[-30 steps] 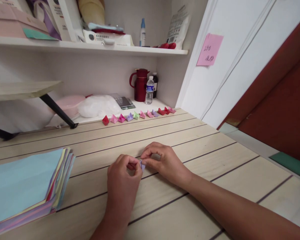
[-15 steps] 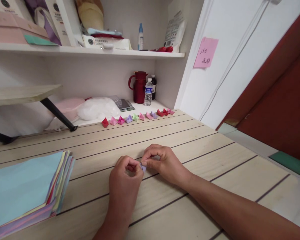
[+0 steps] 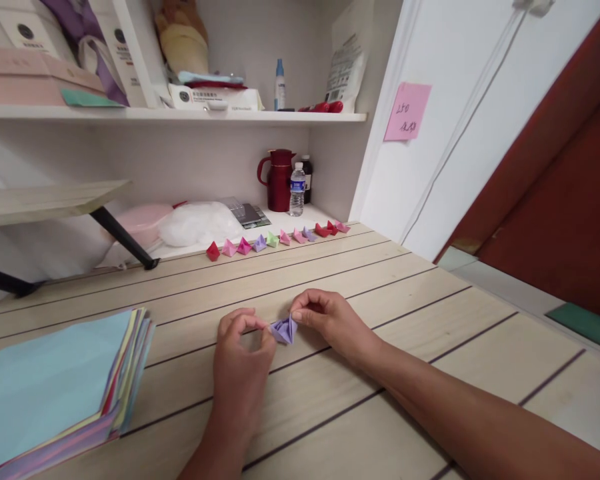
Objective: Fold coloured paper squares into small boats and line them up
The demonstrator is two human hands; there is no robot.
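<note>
A small purple paper boat (image 3: 284, 331) is between my two hands, just above or on the wooden table (image 3: 330, 407); I cannot tell which. My left hand (image 3: 244, 340) pinches its left end between thumb and forefinger. At its upper right corner, my right hand (image 3: 325, 317) pinches the other end. Folds show in the boat's middle, which is spread open. Farther back, a row of several small folded paper boats (image 3: 244, 246) in red, pink, purple and green lines the table's rear edge.
A stack of coloured paper (image 3: 55, 380), light blue on top, lies at the left. Behind the table are a dark red jug (image 3: 280, 180), a water bottle (image 3: 297, 190) and a white plastic bag (image 3: 200, 223). A small raised shelf (image 3: 50, 200) on black legs stands at the left.
My hands have moved slightly apart, the left one leftward. The purple paper, mostly hidden between my fingers before, now shows spread into a boat shape. The view has tilted slightly.
</note>
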